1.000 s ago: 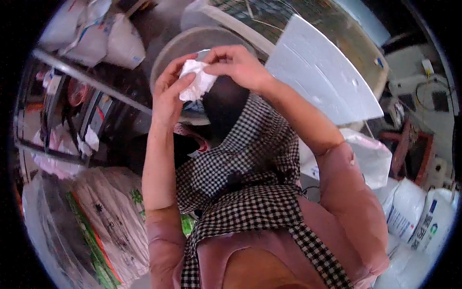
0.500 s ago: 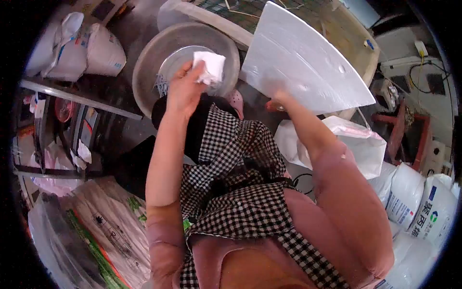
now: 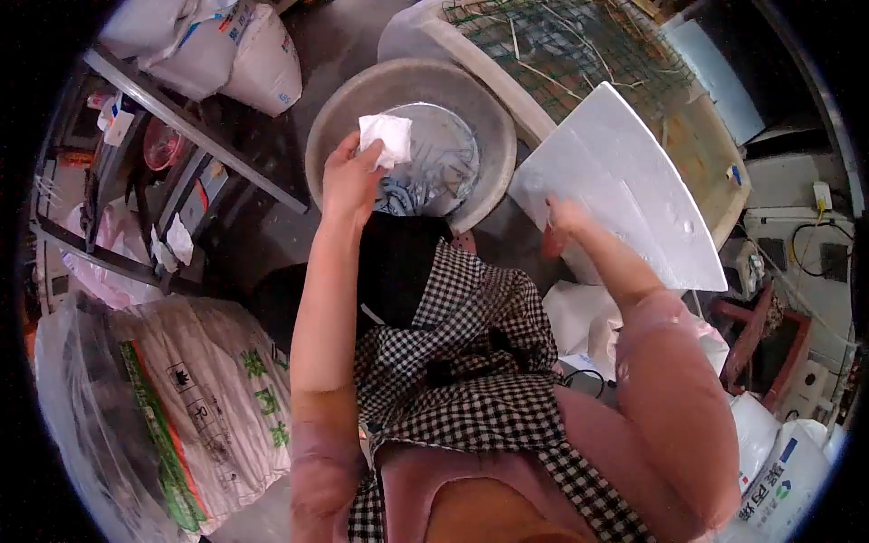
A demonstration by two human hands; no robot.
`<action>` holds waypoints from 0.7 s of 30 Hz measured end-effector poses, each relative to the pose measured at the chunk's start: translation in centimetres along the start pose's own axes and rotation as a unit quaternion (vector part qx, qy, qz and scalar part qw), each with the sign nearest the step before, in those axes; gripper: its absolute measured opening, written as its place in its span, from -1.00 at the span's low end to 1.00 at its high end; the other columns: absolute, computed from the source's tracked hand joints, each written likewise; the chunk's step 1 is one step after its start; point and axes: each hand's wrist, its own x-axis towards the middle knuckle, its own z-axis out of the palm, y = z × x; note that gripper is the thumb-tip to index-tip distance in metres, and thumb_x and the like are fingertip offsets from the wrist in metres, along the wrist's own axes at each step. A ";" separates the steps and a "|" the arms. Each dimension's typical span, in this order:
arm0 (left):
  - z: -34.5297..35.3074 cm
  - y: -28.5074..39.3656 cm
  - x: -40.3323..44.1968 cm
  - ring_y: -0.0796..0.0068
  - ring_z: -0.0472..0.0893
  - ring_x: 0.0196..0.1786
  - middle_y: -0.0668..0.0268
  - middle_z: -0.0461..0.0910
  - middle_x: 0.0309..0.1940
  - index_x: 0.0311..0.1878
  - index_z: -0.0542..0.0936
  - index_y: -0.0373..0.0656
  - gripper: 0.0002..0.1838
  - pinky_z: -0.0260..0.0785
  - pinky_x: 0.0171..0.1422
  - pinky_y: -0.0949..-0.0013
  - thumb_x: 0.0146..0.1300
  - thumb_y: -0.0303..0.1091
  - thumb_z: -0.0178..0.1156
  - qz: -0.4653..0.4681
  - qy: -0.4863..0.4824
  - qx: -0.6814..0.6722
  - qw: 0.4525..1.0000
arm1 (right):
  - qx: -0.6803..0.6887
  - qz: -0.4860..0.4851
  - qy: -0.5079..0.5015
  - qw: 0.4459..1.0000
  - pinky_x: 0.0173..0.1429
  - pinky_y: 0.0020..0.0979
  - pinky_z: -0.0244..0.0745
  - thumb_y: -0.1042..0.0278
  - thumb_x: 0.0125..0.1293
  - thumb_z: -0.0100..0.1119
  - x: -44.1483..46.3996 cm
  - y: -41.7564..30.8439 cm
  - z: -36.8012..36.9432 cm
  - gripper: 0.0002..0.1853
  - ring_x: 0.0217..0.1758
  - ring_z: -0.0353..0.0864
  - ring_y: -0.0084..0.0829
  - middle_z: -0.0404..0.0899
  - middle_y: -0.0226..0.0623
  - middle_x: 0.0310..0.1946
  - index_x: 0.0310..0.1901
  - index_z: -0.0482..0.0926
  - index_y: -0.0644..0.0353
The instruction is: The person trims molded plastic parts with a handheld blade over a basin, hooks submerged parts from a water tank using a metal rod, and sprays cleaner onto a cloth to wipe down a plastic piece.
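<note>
A folded white cloth or tissue (image 3: 386, 140) is pinched between the thumb and fingers of my left hand (image 3: 351, 172), above the near left part of a round grey basin (image 3: 328, 122). Thin pieces, too unclear to name, lie in the basin's bottom. My right hand (image 3: 563, 224) is closed at the lower left edge of a large white fan-shaped panel (image 3: 634, 176). The panel is tilted, with its curved edge toward the right. Part of my right fingers is hidden or blurred at that edge.
Behind the panel stands a pale trough (image 3: 502, 81) with green wire mesh (image 3: 561, 50). A metal rack (image 3: 226, 149) is at left, near white sacks (image 3: 262, 63). A large printed sack (image 3: 213, 407) lies at lower left; more sacks (image 3: 783, 480) are at lower right.
The view has turned, so basin, trough and panel appear further right and lower. My left hand still holds the cloth, now over the basin's left part. My right hand stays at the panel's edge.
</note>
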 end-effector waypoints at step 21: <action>3.7 0.8 -1.4 0.34 0.50 0.01 0.22 0.48 -0.04 0.08 0.36 -0.28 -0.67 0.34 0.13 0.27 0.23 -0.54 0.02 0.054 -0.087 -0.134 0.986 | 0.691 -0.445 0.388 0.417 -0.05 -0.21 0.47 0.08 0.05 0.11 -9.4 -12.5 -17.7 -0.21 -0.08 0.48 -0.19 0.40 0.03 -0.07 0.29 -0.05 -0.05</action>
